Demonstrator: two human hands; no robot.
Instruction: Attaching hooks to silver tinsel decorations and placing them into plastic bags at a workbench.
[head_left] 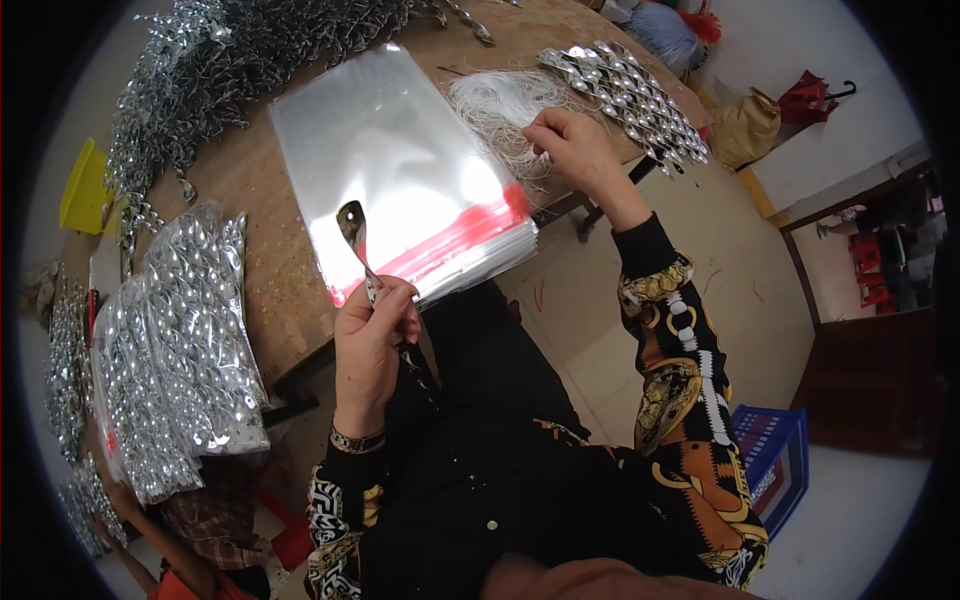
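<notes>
My left hand [374,335] is closed around a shiny silver twisted ornament [356,238]. Its rounded, spoon-like end points up over a stack of clear plastic bags [375,130] with red strips along the near edge. Below the fist, another part of the twisted piece hangs down. At the right, my right hand [575,150] pinches its thumb and fingers together over a bundle of thin white strings [500,105]. Whatever is between those fingertips is too small to make out. Just beyond this hand lies a row of silver twisted ornaments [630,95].
A big heap of silver ornaments [215,60] covers the far left of the wooden table [290,330]. Bagged ornaments [185,350] lie at its left edge, near another person's arm [165,540]. A yellow bin [84,190] stands beyond; a blue basket [785,470] is at right.
</notes>
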